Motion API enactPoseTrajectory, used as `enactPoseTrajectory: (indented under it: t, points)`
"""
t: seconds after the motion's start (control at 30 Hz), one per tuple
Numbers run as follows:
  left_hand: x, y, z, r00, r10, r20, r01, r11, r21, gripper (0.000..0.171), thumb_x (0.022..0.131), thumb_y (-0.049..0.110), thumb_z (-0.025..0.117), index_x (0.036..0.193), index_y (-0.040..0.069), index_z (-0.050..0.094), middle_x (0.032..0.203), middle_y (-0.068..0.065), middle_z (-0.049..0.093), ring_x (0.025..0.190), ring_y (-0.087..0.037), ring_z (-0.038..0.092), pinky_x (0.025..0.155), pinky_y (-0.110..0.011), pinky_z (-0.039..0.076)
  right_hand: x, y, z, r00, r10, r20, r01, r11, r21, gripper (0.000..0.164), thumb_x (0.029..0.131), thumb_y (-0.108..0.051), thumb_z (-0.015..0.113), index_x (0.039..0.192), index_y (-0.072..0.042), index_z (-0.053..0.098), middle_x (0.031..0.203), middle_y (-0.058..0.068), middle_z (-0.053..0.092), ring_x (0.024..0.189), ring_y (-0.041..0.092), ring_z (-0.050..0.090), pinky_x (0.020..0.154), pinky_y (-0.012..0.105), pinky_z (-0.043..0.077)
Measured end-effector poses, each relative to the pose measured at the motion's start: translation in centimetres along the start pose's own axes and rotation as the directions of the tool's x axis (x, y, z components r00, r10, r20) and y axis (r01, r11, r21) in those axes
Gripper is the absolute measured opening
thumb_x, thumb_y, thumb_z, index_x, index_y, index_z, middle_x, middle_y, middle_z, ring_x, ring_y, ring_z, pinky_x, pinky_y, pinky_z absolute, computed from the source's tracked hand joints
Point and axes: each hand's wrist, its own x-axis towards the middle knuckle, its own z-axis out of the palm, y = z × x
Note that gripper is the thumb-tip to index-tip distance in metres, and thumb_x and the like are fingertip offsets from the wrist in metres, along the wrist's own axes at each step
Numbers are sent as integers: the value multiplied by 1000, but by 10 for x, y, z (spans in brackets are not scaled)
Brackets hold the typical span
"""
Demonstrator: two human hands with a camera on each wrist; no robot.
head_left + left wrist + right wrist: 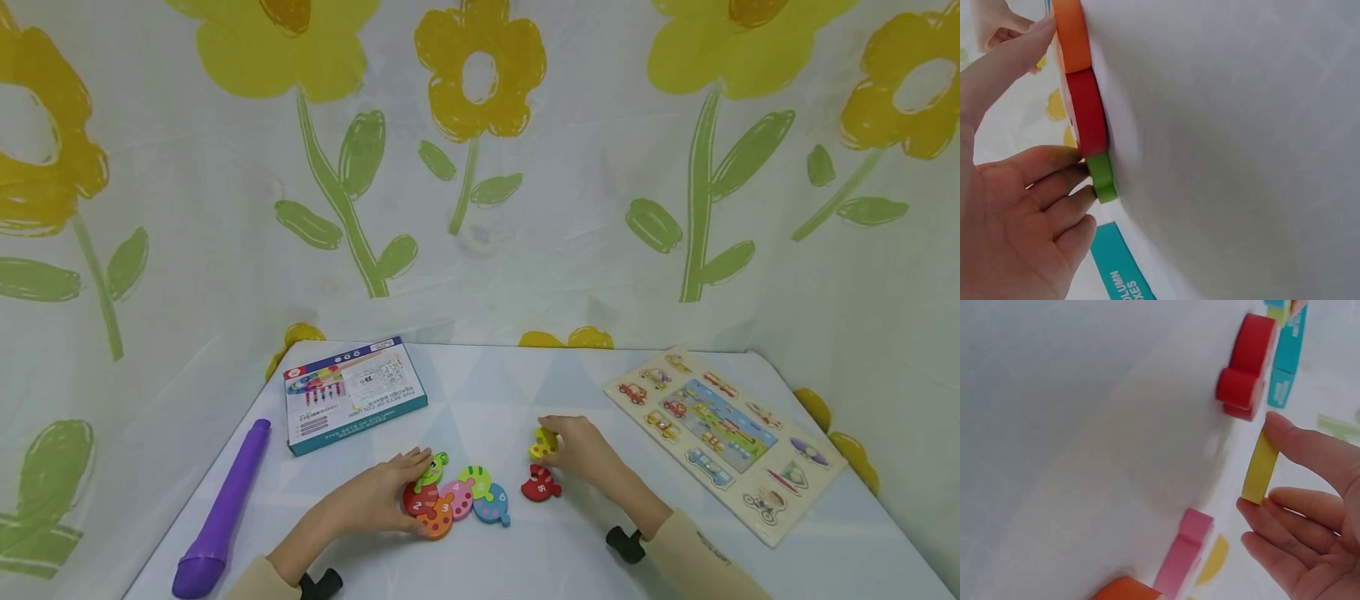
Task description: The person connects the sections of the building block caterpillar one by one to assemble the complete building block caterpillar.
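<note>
A joined row of wooden caterpillar puzzle pieces lies on the table: green head [432,472], red [417,499], orange [438,524], pink [459,498], light green [477,478] and blue [492,507]. My left hand [375,497] holds its left end, the thumb at the orange piece's edge and fingertips against the green head, as the left wrist view shows. Between thumb and fingertips, my right hand [588,450] pinches a yellow spotted puzzle piece [1261,464] by its edges. A loose red piece [538,485] lies just below it. In the right wrist view, a pink piece [1185,553] and orange piece [1125,590] lie nearby.
A purple microphone-shaped object [225,508] lies along the left table edge. Behind my left hand is a flat printed box [356,393] with teal sides. At the right lies a wooden vehicle puzzle board [727,442]. A flower-printed curtain [570,250] stands behind the table.
</note>
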Motion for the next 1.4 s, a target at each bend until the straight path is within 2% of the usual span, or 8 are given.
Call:
enactPoseTrajectory:
  t: [0.27, 0.63, 0.9, 1.1, 1.4]
  points:
    - [0, 0, -2, 1000, 20, 21, -20, 1000, -1, 94, 73, 57, 77, 146, 8, 42, 153, -8, 36, 141, -35, 28, 107, -58, 32, -14, -8, -5, 999, -37, -4, 37, 999, 14, 61, 71, -14, 86, 125, 0, 63, 120, 11, 66, 112, 27, 60, 94, 42, 51]
    - [0, 2, -3, 1000, 19, 10, -18, 1000, -13, 92, 74, 52, 78, 146, 7, 43, 152, -10, 37, 140, -37, 28, 106, -60, 31, -32, -22, -8, 996, -51, 72, 45, 996, 79, 61, 73, -19, 85, 127, -2, 62, 128, 11, 62, 117, 29, 58, 90, 41, 53]
    - [-1, 2, 1, 1000, -3, -8, 3, 1000, 1, 93, 73, 57, 76, 145, 8, 44, 151, -9, 38, 139, -36, 31, 107, -58, 33, -44, -25, -5, 981, -187, 50, 185, 982, 44, 60, 72, -22, 85, 122, 4, 64, 124, 14, 64, 115, 31, 59, 93, 45, 50]
    - [-1, 2, 2, 1000, -13, -11, 13, 1000, 14, 94, 72, 58, 76, 145, 8, 43, 151, -9, 38, 139, -37, 31, 106, -58, 33, -51, -32, 1, 984, -144, 105, 137, 988, 75, 58, 73, -22, 85, 122, 0, 65, 123, 13, 65, 114, 31, 60, 90, 41, 53]
    - [-1, 2, 4, 1000, -25, -8, 25, 1000, 13, 96, 70, 59, 76, 145, 8, 44, 151, -9, 38, 139, -37, 30, 105, -59, 34, -59, -44, 10, 979, -115, 169, 110, 993, 39, 57, 72, -23, 86, 120, -1, 66, 121, 10, 66, 112, 30, 61, 88, 39, 54]
